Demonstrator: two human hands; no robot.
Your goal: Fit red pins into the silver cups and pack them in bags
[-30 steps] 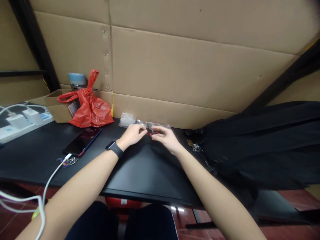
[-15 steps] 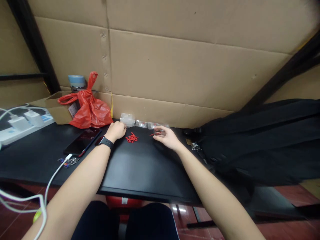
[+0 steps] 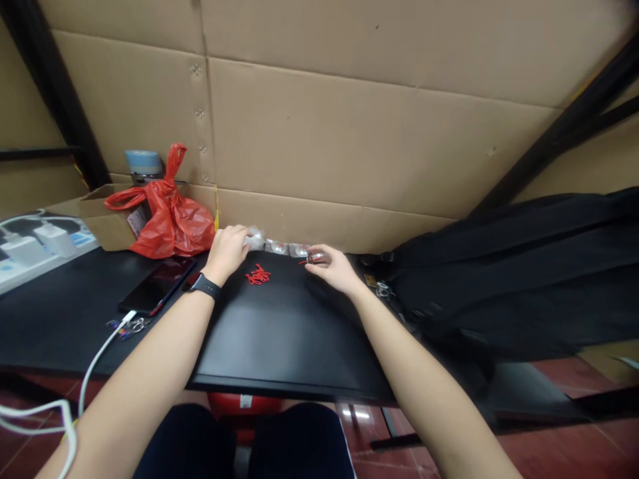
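A small pile of red pieces (image 3: 257, 275) lies on the black desk (image 3: 279, 332) near the back wall. My left hand (image 3: 227, 251), with a dark watch on the wrist, rests on a clear plastic packet (image 3: 255, 239) at the foot of the cardboard wall, fingers curled over it. My right hand (image 3: 332, 266) is farther right, fingers pinched round a small clear and red item (image 3: 314, 256). More clear packets (image 3: 287, 248) lie between the two hands.
A red plastic bag (image 3: 170, 216) and cardboard box (image 3: 102, 216) stand at the back left, with a phone (image 3: 154, 286), white cable (image 3: 100, 352) and keys (image 3: 130, 325) near them. A power strip with chargers (image 3: 34, 243) lies far left. A black bag (image 3: 509, 273) fills the right.
My hands were together over the red pieces. The left hand has moved left and back onto the clear packet, uncovering the red pile. The right hand stays, holding the small item.
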